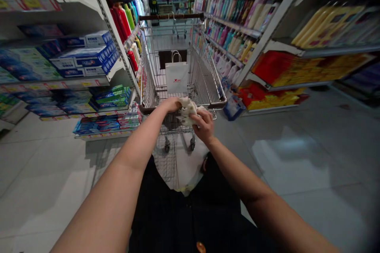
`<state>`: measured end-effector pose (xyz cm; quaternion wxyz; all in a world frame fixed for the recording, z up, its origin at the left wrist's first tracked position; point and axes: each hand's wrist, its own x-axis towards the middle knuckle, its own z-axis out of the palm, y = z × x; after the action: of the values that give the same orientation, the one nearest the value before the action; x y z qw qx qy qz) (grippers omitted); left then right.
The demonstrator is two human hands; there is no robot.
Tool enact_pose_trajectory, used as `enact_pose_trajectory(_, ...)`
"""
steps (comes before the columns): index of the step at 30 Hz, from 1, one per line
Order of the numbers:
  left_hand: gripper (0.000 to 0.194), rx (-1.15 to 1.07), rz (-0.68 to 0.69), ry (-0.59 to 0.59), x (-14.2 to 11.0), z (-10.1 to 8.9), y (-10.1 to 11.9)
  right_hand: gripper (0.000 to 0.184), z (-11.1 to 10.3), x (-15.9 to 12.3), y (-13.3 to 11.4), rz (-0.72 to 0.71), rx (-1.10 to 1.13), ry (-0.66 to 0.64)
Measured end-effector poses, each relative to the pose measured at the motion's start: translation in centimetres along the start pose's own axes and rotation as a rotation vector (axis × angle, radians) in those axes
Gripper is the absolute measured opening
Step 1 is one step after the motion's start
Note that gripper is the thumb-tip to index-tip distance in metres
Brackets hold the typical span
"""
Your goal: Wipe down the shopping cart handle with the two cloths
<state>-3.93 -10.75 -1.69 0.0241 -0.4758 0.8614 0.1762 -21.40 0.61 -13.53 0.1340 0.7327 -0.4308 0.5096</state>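
A crumpled off-white cloth [187,111] with darker spots is bunched over the middle of the cart's near handle bar. My left hand [171,104] is closed on its left end, at the bar. On the other side, my right hand [205,127] has its fingers curled around the cloth's lower right part. The metal shopping cart [218,105] stands right in front of me, its handle partly hidden by the cloth and my hands. Inside the basket, a white paper bag [177,78] with twisted handles and a red logo stands upright.
Toothpaste boxes [86,57] fill the left shelves. Bottles [228,43] line the right shelves, with red and yellow packs [273,97] lower down. Another cart [179,25] stands farther along the aisle. Pale floor tiles [297,158] extend on both sides.
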Motion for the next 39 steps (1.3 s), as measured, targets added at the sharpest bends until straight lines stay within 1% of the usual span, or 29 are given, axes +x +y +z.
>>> enact_pose_trajectory(2,0.077,-0.025,-0.052,0.009,-0.2,-0.2,0.2,0.031,2.3,-1.1,0.1,0.047,-0.029,-0.226)
enact_pose_trajectory(4,0.085,-0.034,-0.110,0.021,-0.5,-0.3,0.4,0.027,4.4,-3.1,0.2,0.145,-0.069,-0.471)
enact_pose_trajectory(5,0.087,-0.033,-0.126,0.024,-0.7,-0.4,0.5,0.026,5.3,-4.2,0.2,0.205,-0.089,-0.568)
enact_pose_trajectory(6,0.087,-0.032,-0.135,0.024,-0.8,-0.4,0.6,0.026,5.9,-5.4,0.1,0.259,-0.106,-0.638)
enact_pose_trajectory(8,0.088,-0.026,-0.139,0.015,-1.0,-0.5,0.6,0.026,6.5,-7.5,0.1,0.327,-0.124,-0.705)
enact_pose_trajectory(10,0.087,-0.018,-0.137,0.009,-1.0,-0.5,0.6,0.024,6.3,-9.1,0.2,0.343,-0.114,-0.694)
enact_pose_trajectory(12,0.086,-0.015,-0.134,0.004,-1.0,-0.6,0.6,0.020,5.7,-10.0,0.6,0.347,-0.094,-0.641)
enact_pose_trajectory(15,0.080,-0.029,-0.110,0.005,-1.0,-0.7,0.7,0.019,4.1,-9.7,1.3,0.367,-0.092,-0.542)
enact_pose_trajectory(16,0.077,-0.040,-0.093,0.003,-1.0,-0.7,0.7,0.020,3.4,-9.0,1.5,0.355,-0.089,-0.491)
enact_pose_trajectory(18,0.068,-0.061,-0.059,-0.002,-0.9,-0.7,0.6,0.022,1.9,-6.9,1.5,0.299,-0.064,-0.346)
enact_pose_trajectory(21,0.058,-0.115,-0.020,-0.002,-0.7,-0.5,0.2,0.026,0.2,-2.6,0.7,0.175,-0.023,-0.134)
enact_pose_trajectory(22,0.053,-0.138,-0.004,-0.005,-0.6,-0.4,0.0,0.027,0.0,-1.2,0.3,0.135,-0.022,-0.098)
enact_pose_trajectory(24,0.046,-0.165,0.024,-0.013,-0.7,-0.3,-0.2,0.029,0.3,1.0,-0.3,0.039,-0.028,-0.066)
enact_pose_trajectory(26,0.048,-0.152,0.026,-0.004,-0.8,-0.2,-0.3,0.027,1.1,2.2,-0.8,-0.046,-0.047,-0.096)
enact_pose_trajectory(28,0.057,-0.124,0.007,0.017,-1.1,-0.2,-0.2,0.023,2.2,2.3,-1.1,-0.076,-0.075,-0.147)
enact_pose_trajectory(30,0.062,-0.104,-0.004,0.020,-1.3,-0.3,-0.1,0.021,3.0,2.0,-1.4,-0.045,-0.105,-0.179)
enact_pose_trajectory(32,0.062,-0.080,-0.005,0.009,-1.4,-0.3,-0.1,0.023,3.5,1.4,-1.6,0.016,-0.122,-0.228)
enact_pose_trajectory(33,0.063,-0.069,-0.006,0.003,-1.5,-0.4,-0.1,0.025,3.6,1.0,-1.8,0.053,-0.124,-0.283)
enact_pose_trajectory(37,0.060,-0.041,-0.016,-0.004,-1.6,-0.4,-0.4,0.029,3.9,-1.5,-2.4,0.239,-0.099,-0.644)
enact_pose_trajectory(39,0.059,-0.035,-0.020,0.000,-1.6,-0.5,-0.5,0.027,4.1,-3.5,-2.3,0.312,-0.106,-0.737)
